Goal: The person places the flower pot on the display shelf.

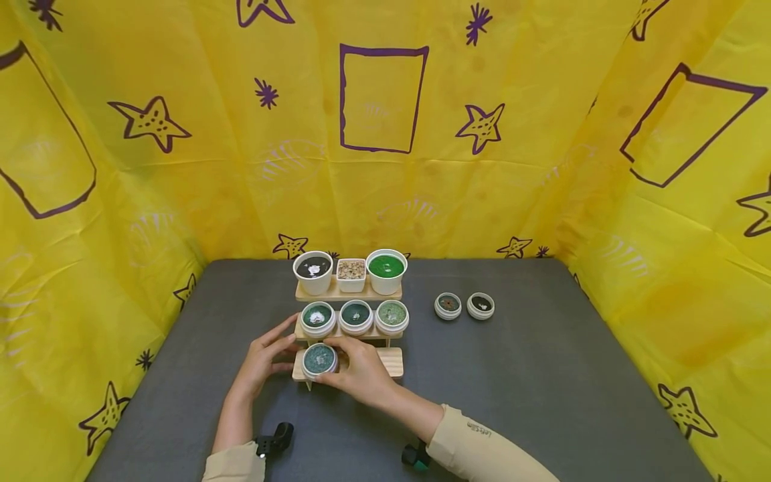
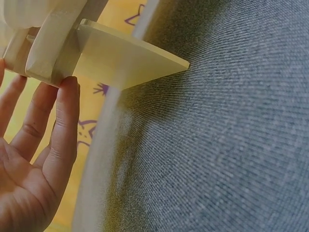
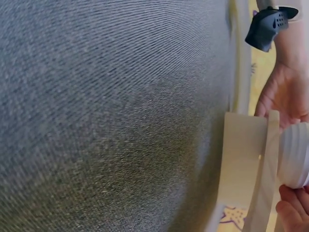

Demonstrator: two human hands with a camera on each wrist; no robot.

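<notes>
My right hand pinches a small round white pot with blue-green contents between thumb and fingers. The pot is at the left end of the lowest tier of a wooden three-tier stand. In the right wrist view its ribbed side is upright against the tier board. My left hand is at the stand's left side; in the left wrist view its fingertips touch the edge of a tier. Three similar pots with green contents fill the middle tier.
Two white cups, one dark and one bright green, flank a square cup of speckled grains on the top tier. Right of the stand, two small pots sit on the grey table. Yellow patterned cloth surrounds it.
</notes>
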